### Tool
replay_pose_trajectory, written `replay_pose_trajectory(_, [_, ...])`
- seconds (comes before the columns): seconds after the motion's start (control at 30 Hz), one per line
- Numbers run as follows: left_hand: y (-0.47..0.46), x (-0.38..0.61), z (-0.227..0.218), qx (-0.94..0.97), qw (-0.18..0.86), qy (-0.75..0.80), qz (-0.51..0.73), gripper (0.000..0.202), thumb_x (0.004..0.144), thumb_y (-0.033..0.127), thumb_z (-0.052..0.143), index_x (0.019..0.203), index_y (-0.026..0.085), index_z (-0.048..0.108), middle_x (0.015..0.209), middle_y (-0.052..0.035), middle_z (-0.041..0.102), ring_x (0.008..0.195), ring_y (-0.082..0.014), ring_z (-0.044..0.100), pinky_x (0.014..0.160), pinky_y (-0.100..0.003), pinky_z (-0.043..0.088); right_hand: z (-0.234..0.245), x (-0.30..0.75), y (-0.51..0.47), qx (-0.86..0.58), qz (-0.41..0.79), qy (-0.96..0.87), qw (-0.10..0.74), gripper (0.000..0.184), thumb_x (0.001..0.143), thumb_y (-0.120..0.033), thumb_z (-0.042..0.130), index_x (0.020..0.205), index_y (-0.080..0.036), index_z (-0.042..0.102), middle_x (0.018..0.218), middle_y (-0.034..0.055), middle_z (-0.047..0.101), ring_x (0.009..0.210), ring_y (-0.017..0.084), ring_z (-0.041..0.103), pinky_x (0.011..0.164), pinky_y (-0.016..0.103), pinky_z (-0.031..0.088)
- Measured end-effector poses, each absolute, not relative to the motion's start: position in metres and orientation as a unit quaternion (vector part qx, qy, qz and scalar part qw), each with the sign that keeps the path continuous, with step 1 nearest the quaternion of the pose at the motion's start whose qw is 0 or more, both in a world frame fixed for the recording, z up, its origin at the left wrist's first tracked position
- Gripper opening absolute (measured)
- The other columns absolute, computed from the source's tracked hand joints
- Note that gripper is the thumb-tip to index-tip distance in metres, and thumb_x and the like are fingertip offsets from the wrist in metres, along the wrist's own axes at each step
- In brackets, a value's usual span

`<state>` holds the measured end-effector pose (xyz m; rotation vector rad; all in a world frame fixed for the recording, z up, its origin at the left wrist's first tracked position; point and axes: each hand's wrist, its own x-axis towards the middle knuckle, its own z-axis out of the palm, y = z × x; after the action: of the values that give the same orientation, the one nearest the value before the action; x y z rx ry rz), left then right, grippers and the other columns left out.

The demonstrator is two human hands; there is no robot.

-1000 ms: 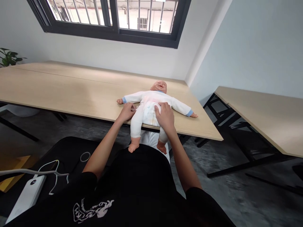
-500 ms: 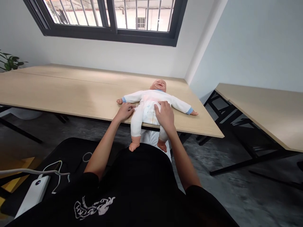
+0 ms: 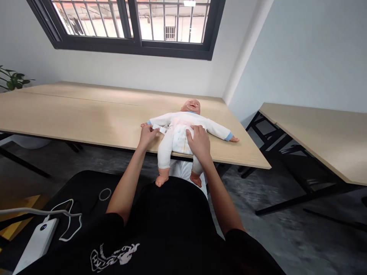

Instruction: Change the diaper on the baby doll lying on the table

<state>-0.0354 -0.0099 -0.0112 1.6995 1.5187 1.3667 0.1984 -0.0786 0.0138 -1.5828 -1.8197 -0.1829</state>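
A baby doll (image 3: pixel 190 118) in a white outfit with blue cuffs lies on its back on the table, its legs hanging over the front edge. Around its hips is a white diaper (image 3: pixel 180 141) with faint print. My left hand (image 3: pixel 147 135) pinches a white diaper side tab (image 3: pixel 159 129), stretched out to the left of the doll's hip. Spread over the diaper's front on the other side, my right hand (image 3: pixel 200 141) lies with fingers apart, pressing on it.
The wooden table (image 3: pixel 86 118) runs along the wall under a barred window (image 3: pixel 140 42). A second table (image 3: pixel 321 133) stands to the right. On a black chair (image 3: pixel 86 183) at lower left lie a white power bank (image 3: pixel 37 244) with a cable and a bracelet (image 3: pixel 105 194).
My left hand has moved a little left, away from the doll's hip, drawing the white tab outward into view. My right hand stays on the diaper.
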Motion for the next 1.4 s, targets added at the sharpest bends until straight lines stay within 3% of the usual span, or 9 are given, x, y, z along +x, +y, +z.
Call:
replay_pose_trajectory(0.17, [-0.024, -0.04, 0.008, 0.448, 0.354, 0.527, 0.63, 0.011, 0.075, 0.022, 0.066, 0.074, 0.016, 0.058, 0.07, -0.0013, 0.064, 0.068, -0.0143, 0.062, 0.063, -0.022, 0.046, 0.014, 0.198, -0.08, -0.618, -0.067, -0.698, 0.355, 0.037, 0.103, -0.034, 0.044, 0.128, -0.013, 0.063, 0.122, 0.0156, 0.062, 0.112, 0.029, 0.058, 0.1, 0.039, 0.043])
replay_pose_trajectory(0.3, [-0.027, -0.03, 0.027, 0.446, 0.371, 0.485, 0.654, 0.011, 0.078, 0.021, 0.066, 0.076, 0.016, 0.056, 0.074, -0.0012, 0.066, 0.065, -0.0127, 0.064, 0.062, -0.021, 0.047, 0.014, 0.198, -0.08, -0.619, -0.064, -0.702, 0.345, 0.038, 0.103, -0.033, 0.043, 0.129, -0.012, 0.062, 0.125, 0.0158, 0.062, 0.113, 0.03, 0.058, 0.1, 0.039, 0.044])
replay_pose_trajectory(0.4, [-0.024, -0.004, 0.041, 0.504, 0.328, 0.461, 0.652, 0.008, 0.082, 0.02, 0.062, 0.078, 0.017, 0.056, 0.076, -0.0007, 0.065, 0.068, -0.0136, 0.065, 0.066, -0.023, 0.051, 0.016, 0.198, -0.08, -0.615, -0.064, -0.716, 0.324, 0.039, 0.104, -0.031, 0.041, 0.132, -0.012, 0.062, 0.127, 0.0156, 0.062, 0.115, 0.03, 0.058, 0.102, 0.04, 0.043])
replay_pose_trajectory(0.57, [-0.029, 0.046, 0.055, 0.672, 0.147, 0.482, 0.543, 0.012, 0.087, 0.016, 0.06, 0.078, 0.018, 0.052, 0.08, -0.002, 0.064, 0.078, -0.0171, 0.063, 0.077, -0.028, 0.05, 0.018, 0.198, -0.082, -0.614, -0.076, -0.731, 0.287, 0.043, 0.106, -0.028, 0.037, 0.139, -0.012, 0.059, 0.13, 0.016, 0.062, 0.115, 0.03, 0.059, 0.1, 0.04, 0.045])
replay_pose_trajectory(0.77, [-0.042, 0.074, 0.05, 0.78, -0.022, 0.521, 0.346, 0.014, 0.095, 0.009, 0.046, 0.09, 0.017, 0.056, 0.1, -0.012, 0.067, 0.102, -0.0266, 0.062, 0.089, -0.036, 0.048, 0.021, 0.196, -0.086, -0.61, -0.076, -0.738, 0.278, 0.043, 0.107, -0.028, 0.037, 0.139, -0.011, 0.059, 0.129, 0.0162, 0.063, 0.117, 0.03, 0.06, 0.101, 0.041, 0.046])
replay_pose_trajectory(0.97, [-0.039, 0.065, 0.035, 0.797, -0.023, 0.494, 0.346, 0.017, 0.1, 0.017, 0.045, 0.1, 0.014, 0.062, 0.11, -0.0139, 0.068, 0.108, -0.0265, 0.062, 0.097, -0.038, 0.049, 0.018, 0.193, -0.092, -0.603, -0.064, -0.745, 0.276, 0.047, 0.107, -0.028, 0.037, 0.148, -0.009, 0.052, 0.145, 0.0155, 0.055, 0.142, 0.031, 0.044, 0.118, 0.046, 0.036])
replay_pose_trajectory(1.07, [-0.045, 0.061, 0.024, 0.818, -0.033, 0.468, 0.333, 0.031, 0.104, 0.021, 0.038, 0.117, 0.01, 0.063, 0.121, -0.0166, 0.068, 0.118, -0.0272, 0.061, 0.106, -0.041, 0.047, 0.017, 0.192, -0.096, -0.607, -0.052, -0.747, 0.267, 0.049, 0.107, -0.028, 0.036, 0.151, -0.01, 0.048, 0.151, 0.0136, 0.05, 0.146, 0.03, 0.04, 0.121, 0.048, 0.031])
replay_pose_trajectory(1.23, [-0.056, 0.057, 0.019, 0.833, -0.032, 0.475, 0.281, 0.046, 0.104, 0.02, 0.032, 0.142, 0.005, 0.053, 0.149, -0.0185, 0.054, 0.147, -0.0281, 0.042, 0.122, -0.047, 0.033, 0.023, 0.188, -0.097, -0.617, -0.031, -0.748, 0.244, 0.049, 0.108, -0.027, 0.035, 0.153, -0.012, 0.045, 0.154, 0.0106, 0.047, 0.147, 0.029, 0.039, 0.123, 0.049, 0.029])
replay_pose_trajectory(1.4, [-0.05, 0.047, 0.027, 0.842, 0.023, 0.488, 0.23, 0.05, 0.102, 0.019, 0.032, 0.146, 0.005, 0.051, 0.155, -0.0176, 0.047, 0.153, -0.0274, 0.032, 0.124, -0.047, 0.031, 0.025, 0.184, -0.088, -0.602, -0.011, -0.757, 0.253, 0.049, 0.108, -0.028, 0.033, 0.152, -0.012, 0.048, 0.152, 0.0116, 0.049, 0.146, 0.03, 0.041, 0.122, 0.049, 0.031])
